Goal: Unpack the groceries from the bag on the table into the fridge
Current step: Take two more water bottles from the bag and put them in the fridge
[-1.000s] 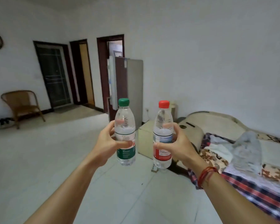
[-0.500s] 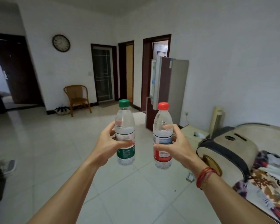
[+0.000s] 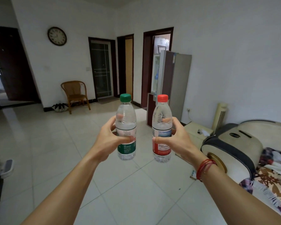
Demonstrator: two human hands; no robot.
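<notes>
My left hand (image 3: 108, 140) grips a clear water bottle with a green cap and green label (image 3: 126, 125), held upright at chest height. My right hand (image 3: 180, 140) grips a second upright water bottle with a red cap and red label (image 3: 161, 127). The two bottles are side by side, a little apart. Across the room stands the grey fridge (image 3: 177, 85) against the right wall, its upper door (image 3: 156, 73) swung open toward me. The bag and the table are out of view.
White tiled floor (image 3: 55, 143) stretches between me and the fridge. A wicker chair (image 3: 75, 95) stands by the far wall under a clock (image 3: 57, 36). A cream sofa arm (image 3: 230, 143), a patterned blanket (image 3: 272, 181) and a low cream cabinet (image 3: 196, 132) line the right side.
The view has turned left, so the fridge now sits centre-right and the clock and chair have come into sight. Both hands keep the bottles in the same hold.
</notes>
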